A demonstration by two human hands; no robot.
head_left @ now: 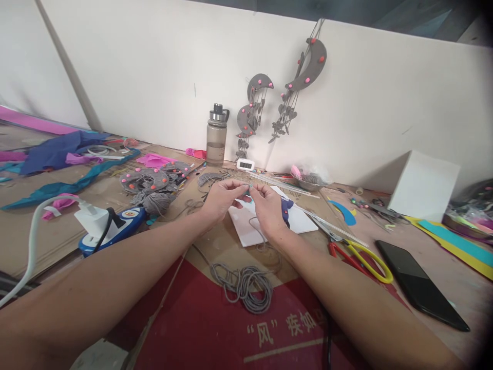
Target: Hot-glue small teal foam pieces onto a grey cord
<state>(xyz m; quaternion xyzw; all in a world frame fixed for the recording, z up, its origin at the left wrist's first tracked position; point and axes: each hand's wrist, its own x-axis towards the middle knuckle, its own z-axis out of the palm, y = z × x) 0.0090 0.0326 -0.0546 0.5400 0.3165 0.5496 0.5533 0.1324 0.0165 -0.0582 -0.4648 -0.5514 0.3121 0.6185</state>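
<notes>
My left hand [222, 200] and my right hand [267, 205] meet over a white board [246, 234], with thumbs and forefingers pinched together. Between the fingertips shows a tiny teal piece [250, 185]; its exact kind is too small to make out. A grey cord [256, 223] hangs in a loop by my right hand, toward a loose coil of grey cord [252, 289] on the red-and-brown cardboard. Partly hidden behind my right hand, a dark blue object [286, 208] lies on the board. A grey crescent [210, 178] rests just beyond my left hand.
Scissors [360, 254] with red and yellow handles and a black phone [419, 282] lie at right. A bottle [216, 139] stands against the wall, where grey moon hangings [314, 67] dangle. To the left are a blue power strip [131, 218], grey yarn [157, 201] and coloured fabric [63, 151].
</notes>
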